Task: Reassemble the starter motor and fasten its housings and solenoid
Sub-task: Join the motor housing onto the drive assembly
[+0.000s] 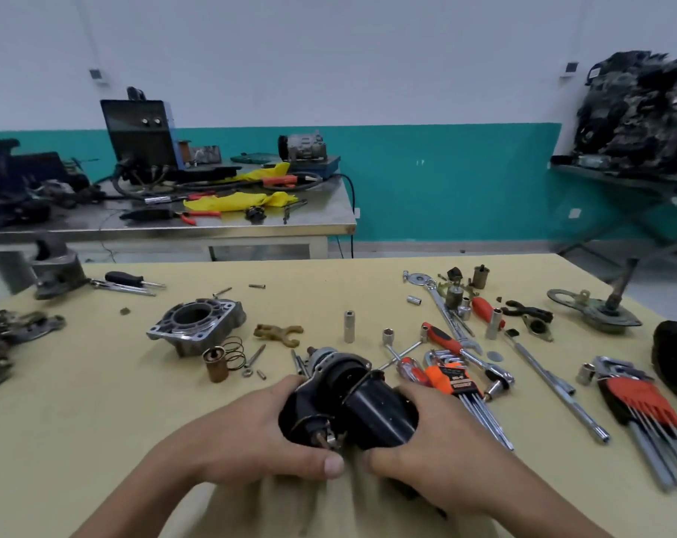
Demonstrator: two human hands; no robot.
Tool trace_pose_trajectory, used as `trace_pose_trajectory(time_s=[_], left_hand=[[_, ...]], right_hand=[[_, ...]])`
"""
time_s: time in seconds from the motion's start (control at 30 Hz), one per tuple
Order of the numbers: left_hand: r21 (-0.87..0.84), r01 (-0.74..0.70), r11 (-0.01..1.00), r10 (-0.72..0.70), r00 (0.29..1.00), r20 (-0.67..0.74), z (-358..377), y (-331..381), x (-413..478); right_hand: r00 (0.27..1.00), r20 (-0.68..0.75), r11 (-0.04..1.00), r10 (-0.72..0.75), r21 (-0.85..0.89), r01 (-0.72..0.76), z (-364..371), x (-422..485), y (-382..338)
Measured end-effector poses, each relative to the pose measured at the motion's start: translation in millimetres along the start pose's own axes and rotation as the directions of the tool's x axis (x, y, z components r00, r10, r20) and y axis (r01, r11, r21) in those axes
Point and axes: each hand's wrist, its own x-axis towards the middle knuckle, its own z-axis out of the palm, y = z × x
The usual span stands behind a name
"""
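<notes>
My left hand point(251, 432) and right hand point(437, 448) both grasp the black starter motor point(352, 398) above the desk point(96, 421), fingers wrapped around its body.

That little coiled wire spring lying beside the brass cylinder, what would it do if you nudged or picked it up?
The spring looks like thin open wire coils, so it is probably very light and would squash easily between fingers. It lies on its side on the smooth table, so a nudge might make it roll or skitter. It rests against the brass cylinder, which may block rolling that way.
</notes>
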Motion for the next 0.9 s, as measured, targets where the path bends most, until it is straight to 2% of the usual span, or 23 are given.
trace_pose_trajectory(time_s=[0.13, 0.23, 0.33, 0.53, 0.67, 0.8, 0.83, 0.9], left_hand=[[0.035, -0.067, 0.997, 0.07, 0.992, -0.104, 12, -5, 2], [0.047, -0.053, 0.997, 0.061, 0.98, -0.19, 18, -8, 5], [-0.033, -0.038, 0.999, 0.031, 0.98, -0.196, 21, -10, 7], [-0.16, -0.088, 0.983, 0.053, 0.976, -0.211, 15, -18, 8], [-0.37, -0.157, 0.916, 0.072, 0.97, -0.232, 11, -24, 8], [-0.605, -0.225, 0.764, 0.101, 0.967, -0.233, 22, -26, 12], [-0.607, -0.25, 0.755, 0.109, 0.96, -0.259, 24, -25, 12], [-0.467, -0.309, 0.829, 0.149, 0.926, -0.348, 24, -23, 12]], right_hand=[[0.998, -0.045, 0.996, -0.046, 0.068, 0.049, 4, -2, 5], [0.997, -0.031, 0.98, -0.067, 0.187, 0.071, 2, -2, 8], [0.993, 0.021, 0.932, -0.12, 0.346, 0.105, -3, -1, 11], [0.98, 0.044, 0.871, -0.195, 0.467, 0.152, -7, 6, 18], [0.972, 0.028, 0.817, -0.233, 0.548, 0.179, -6, 8, 22], [0.959, -0.008, 0.771, -0.283, 0.593, 0.232, -4, 10, 26], [0.957, -0.022, 0.758, -0.289, 0.606, 0.243, -3, 10, 26], [0.949, -0.051, 0.732, -0.312, 0.623, 0.274, -2, 10, 26]])
